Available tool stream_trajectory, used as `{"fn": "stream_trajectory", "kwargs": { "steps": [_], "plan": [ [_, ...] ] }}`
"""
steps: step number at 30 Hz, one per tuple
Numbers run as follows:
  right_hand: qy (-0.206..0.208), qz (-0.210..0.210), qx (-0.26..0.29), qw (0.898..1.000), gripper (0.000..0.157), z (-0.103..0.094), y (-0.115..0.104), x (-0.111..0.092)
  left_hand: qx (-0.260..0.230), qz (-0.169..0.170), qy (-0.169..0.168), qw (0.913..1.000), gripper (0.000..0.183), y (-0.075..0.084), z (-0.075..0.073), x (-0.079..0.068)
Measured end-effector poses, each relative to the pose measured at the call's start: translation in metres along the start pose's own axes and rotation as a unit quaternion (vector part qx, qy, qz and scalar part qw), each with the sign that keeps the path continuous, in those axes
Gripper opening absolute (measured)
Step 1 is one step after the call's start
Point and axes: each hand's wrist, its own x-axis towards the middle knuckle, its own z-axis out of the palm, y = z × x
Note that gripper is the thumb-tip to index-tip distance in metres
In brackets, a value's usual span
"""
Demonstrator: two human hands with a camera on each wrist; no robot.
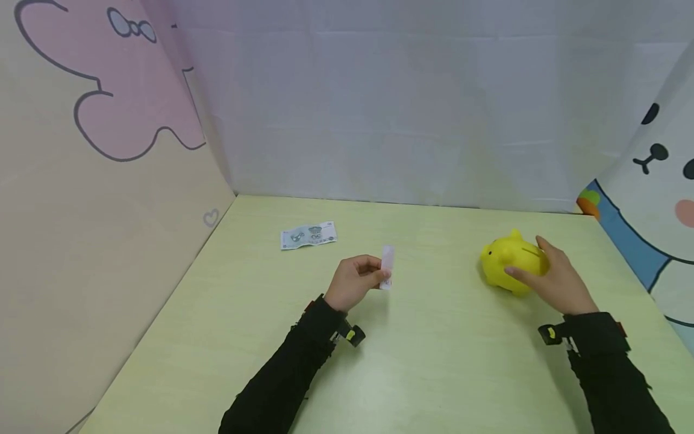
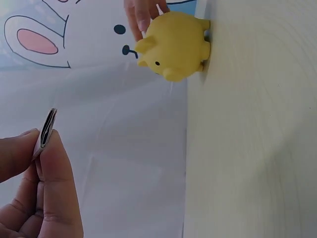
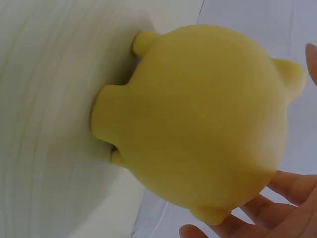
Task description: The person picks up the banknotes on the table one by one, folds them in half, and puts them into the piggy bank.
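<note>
My left hand (image 1: 355,282) pinches a small folded banknote (image 1: 387,265) between thumb and fingers, holding it upright above the table. Edge-on in the left wrist view, the folded banknote (image 2: 48,128) shows its layers. A yellow piggy bank (image 1: 509,262) stands on its feet at the right, with a dark slot in its back. Around its near and rear sides, my right hand (image 1: 561,280) is spread with loosely extended fingers. In the right wrist view the piggy bank (image 3: 198,119) fills the middle, the fingers (image 3: 267,210) lie by its side, and one fingertip stands apart from it.
A flat, slightly creased banknote (image 1: 308,235) lies on the pale table (image 1: 434,361), left of centre. White sheeting (image 1: 406,108) hangs behind the table's back edge, and printed cartoon panels stand at both sides.
</note>
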Motion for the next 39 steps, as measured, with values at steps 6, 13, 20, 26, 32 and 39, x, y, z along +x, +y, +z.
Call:
{"fn": "stream_trajectory", "kwargs": {
  "steps": [6, 13, 20, 26, 32, 39],
  "plan": [
    [-0.024, 0.012, 0.014, 1.0, 0.107, 0.003, 0.016, 0.002, -0.002, 0.0, 0.005, 1.0, 0.015, -0.001, 0.0, 0.0],
    [-0.04, 0.024, 0.023, 0.999, 0.108, 0.005, 0.029, 0.006, -0.004, -0.005, 0.016, 0.9998, 0.015, -0.001, 0.0, 0.001],
    [-0.021, 0.013, 0.028, 0.999, 0.105, 0.009, 0.032, 0.005, -0.009, -0.009, 0.019, 0.9997, 0.015, -0.001, -0.001, 0.001],
    [-0.014, 0.002, 0.031, 0.999, 0.101, 0.013, 0.025, 0.002, -0.014, -0.006, 0.016, 0.9998, 0.015, 0.001, -0.002, 0.001],
    [-0.027, 0.001, 0.032, 0.999, 0.103, 0.019, 0.014, 0.002, -0.016, -0.005, 0.014, 0.9998, 0.016, 0.001, -0.003, 0.0],
    [-0.046, -0.004, 0.037, 0.998, 0.106, 0.03, 0.0, 0.0, -0.014, -0.004, 0.017, 0.9997, 0.016, 0.003, -0.003, -0.001]
  ]
}}
